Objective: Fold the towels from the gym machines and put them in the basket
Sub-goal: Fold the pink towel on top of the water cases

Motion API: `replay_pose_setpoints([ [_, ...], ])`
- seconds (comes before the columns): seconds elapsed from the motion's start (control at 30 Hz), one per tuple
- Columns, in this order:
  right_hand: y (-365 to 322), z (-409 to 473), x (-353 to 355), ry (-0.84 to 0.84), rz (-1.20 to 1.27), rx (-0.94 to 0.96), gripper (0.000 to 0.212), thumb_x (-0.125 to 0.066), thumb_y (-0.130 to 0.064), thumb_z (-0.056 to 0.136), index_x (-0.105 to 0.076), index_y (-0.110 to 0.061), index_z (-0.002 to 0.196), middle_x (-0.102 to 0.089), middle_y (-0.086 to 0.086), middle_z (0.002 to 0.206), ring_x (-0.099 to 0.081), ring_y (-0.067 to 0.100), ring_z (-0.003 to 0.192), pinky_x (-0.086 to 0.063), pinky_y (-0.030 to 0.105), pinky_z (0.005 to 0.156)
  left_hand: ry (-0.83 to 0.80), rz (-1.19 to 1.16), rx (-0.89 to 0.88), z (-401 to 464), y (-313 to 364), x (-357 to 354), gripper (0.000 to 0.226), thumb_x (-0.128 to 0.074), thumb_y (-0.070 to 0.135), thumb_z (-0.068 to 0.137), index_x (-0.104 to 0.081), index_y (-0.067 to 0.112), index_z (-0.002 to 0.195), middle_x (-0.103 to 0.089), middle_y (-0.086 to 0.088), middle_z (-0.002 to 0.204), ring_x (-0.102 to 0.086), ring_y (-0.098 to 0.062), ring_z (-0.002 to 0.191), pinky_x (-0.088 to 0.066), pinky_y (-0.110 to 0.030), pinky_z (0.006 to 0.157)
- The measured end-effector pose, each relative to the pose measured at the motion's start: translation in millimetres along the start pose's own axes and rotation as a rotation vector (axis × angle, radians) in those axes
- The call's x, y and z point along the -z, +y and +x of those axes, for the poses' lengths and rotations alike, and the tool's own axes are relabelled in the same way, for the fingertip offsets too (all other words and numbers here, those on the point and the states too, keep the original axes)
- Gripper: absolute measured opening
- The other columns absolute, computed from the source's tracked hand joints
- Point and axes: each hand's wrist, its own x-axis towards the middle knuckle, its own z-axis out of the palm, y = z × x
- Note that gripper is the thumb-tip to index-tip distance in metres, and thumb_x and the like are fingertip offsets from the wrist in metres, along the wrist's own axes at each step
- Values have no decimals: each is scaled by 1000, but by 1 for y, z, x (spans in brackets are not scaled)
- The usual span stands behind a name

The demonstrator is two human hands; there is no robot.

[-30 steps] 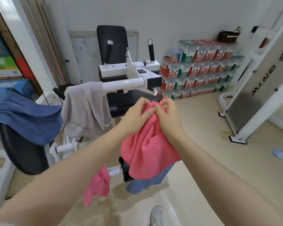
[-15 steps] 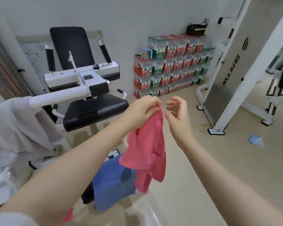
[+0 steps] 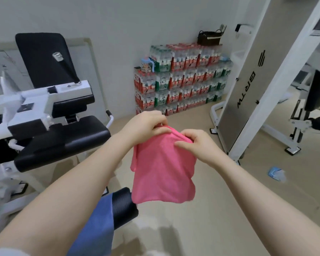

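A pink towel [image 3: 163, 167] is pinched at its top edge by the left hand [image 3: 144, 126] and right hand [image 3: 196, 145], hanging below them. Folding is under way; a further fold is likely needed. No basket is identified.

A gym: padded exercise machine [image 3: 50, 108], white weight-stack frame [image 3: 248, 85], stacked bottled-water cases [image 3: 179, 78].
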Motion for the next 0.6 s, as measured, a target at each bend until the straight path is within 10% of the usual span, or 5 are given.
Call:
replay_pose_setpoints([
  [0.13, 58, 46, 33, 60, -75, -71, 11, -63, -15, 83, -62, -18, 72, -53, -9, 61, -45, 6, 59, -32, 16, 54, -19, -98, -4, 60, -21, -40, 23, -55, 26, 90, -66, 6, 96, -63, -6, 92, -51, -13, 82, -45, -30, 81],
  [0.6, 234, 364, 186, 164, -160, -242, 21, -44, -9, 94, -64, -6, 87, -57, 3, 77, -50, 20, 73, -34, 30, 60, 277, -154, 421, 389, -166, -140, 22, -39, 21, 97, -57, 8, 98, -58, -9, 100, -55, -25, 94, -38, -32, 77],
])
